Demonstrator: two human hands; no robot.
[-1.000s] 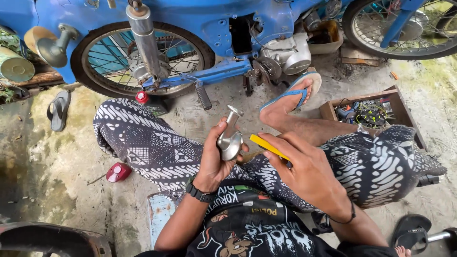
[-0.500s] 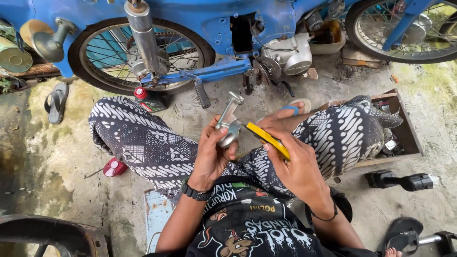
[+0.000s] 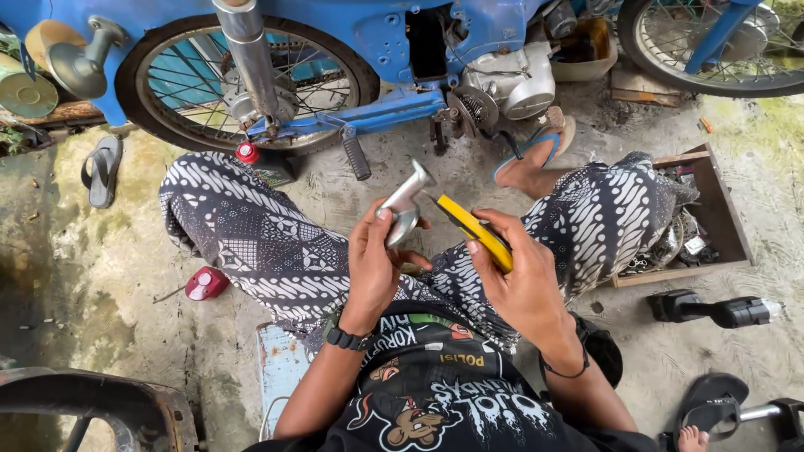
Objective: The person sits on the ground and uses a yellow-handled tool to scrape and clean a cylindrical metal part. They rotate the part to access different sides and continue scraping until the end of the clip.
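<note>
The left hand (image 3: 374, 266) sits just left of centre, fingers closed around a silver metal part (image 3: 404, 205) with a short tube angled toward the upper right; the right hand (image 3: 523, 280) is just right of centre, clamped on a yellow-handled tool (image 3: 477, 233) whose dark tip points up-left and ends just beside the metal part, whether touching it cannot be told; a narrow gap of bare concrete shows between the two hands.

Both hands hover above the person's lap, between knees in black-and-white patterned trousers (image 3: 251, 238) that spread to the left and right of the frame; the open room is the patch of concrete floor (image 3: 381, 180) at centre, hemmed along the top edge by a blue motorbike (image 3: 385, 50), its spoked wheel (image 3: 243, 79) at upper left and its engine (image 3: 511, 84) at upper centre.

At the right edge a wooden box (image 3: 727, 238) of parts lies beside the right knee; below it, lower right, a black handlebar grip (image 3: 712, 310) lies on the floor, well apart from the hands; a red cap (image 3: 207, 283) lies at lower left, just beside the left leg; a grey sandal (image 3: 102, 172) rests near the left edge; a rusty curved metal piece (image 3: 92, 406) fills the lower left corner.
</note>
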